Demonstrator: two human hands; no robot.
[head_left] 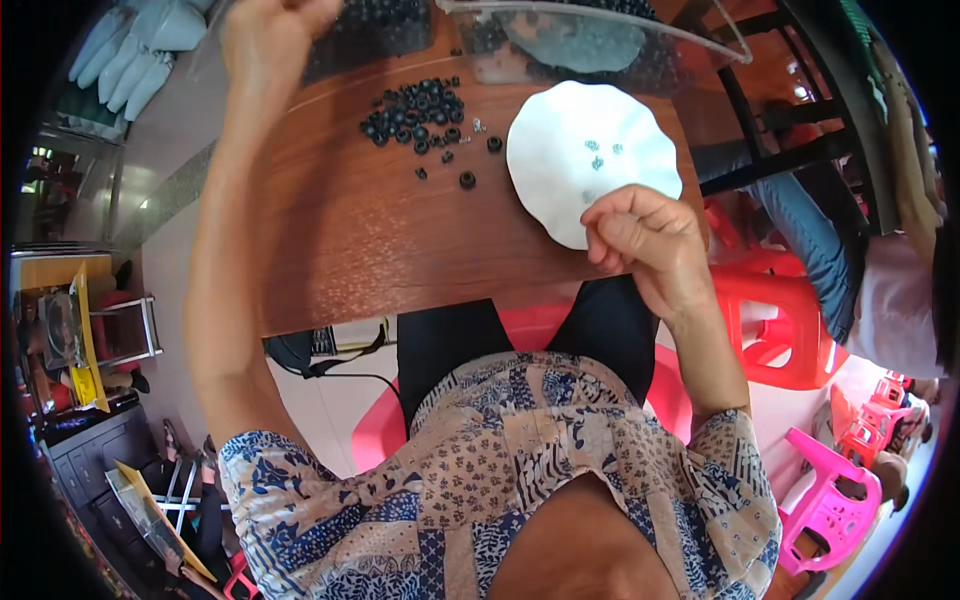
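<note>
My right hand [645, 240] is over the near edge of a white scalloped plate [545, 140]. Its thumb and fingers are pinched together; what is between them is too small to make out. A few tiny silvery pieces [597, 160] lie on the plate. My left hand [268, 45] reaches far forward beside a clear bin of black beads [375, 30]. The frame's upper edge cuts it off, and the fingers that show are closed, their contents hidden. Between the hands, a loose pile of black beads [420, 108] lies on the brown wooden table [400, 230].
Behind the plate stands a second clear plastic bin [620, 65] with dark pieces inside. A few stray beads [467, 180] and small silvery bits [478, 126] lie near the pile. Red plastic stools [780, 320] and a person in jeans [810, 240] are at the right.
</note>
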